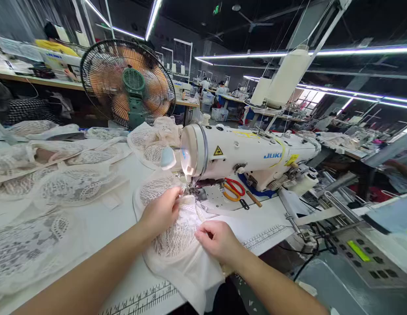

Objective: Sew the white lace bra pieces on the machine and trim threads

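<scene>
both hands pin a lace piece flat at the sewing machine needle: left hand fingers curled gripping its edge, right hand fingers closed, pinching lace nearer the tabletop edge.

Bright ceiling light strips, dark ceiling, sharp centre, wide-angle bending and stretch at edges.

White sewing table with lace pieces, sewing machine, scissors.
</scene>
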A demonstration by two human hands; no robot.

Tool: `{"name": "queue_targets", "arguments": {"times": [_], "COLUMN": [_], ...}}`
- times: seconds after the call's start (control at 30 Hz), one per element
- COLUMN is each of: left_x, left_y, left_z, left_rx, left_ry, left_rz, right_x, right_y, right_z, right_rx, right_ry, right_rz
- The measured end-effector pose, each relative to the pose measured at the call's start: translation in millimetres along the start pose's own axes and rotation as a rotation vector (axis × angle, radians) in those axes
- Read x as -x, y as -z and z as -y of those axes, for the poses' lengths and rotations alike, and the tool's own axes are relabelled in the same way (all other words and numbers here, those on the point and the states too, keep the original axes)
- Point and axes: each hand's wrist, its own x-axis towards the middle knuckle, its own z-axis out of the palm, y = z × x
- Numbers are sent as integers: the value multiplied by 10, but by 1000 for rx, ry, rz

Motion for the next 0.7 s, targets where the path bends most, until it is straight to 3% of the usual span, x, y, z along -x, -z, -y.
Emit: {"name": "queue_targets", "arguments": {"times": [0.17,0.7], "left_x": [37,-125], "left_y": [13,-5], "left_z": [-58,-176], "left_rx": [-89,-208], "left_ry": [-74,-57], "left_rz": [53,107], "right_x": [-29,-135], "right_y": [6,118], "right_z": [-12,-118], "right_rx": [45,66], "right_ry": [-7,17], "right_rz": [-8,48]}}
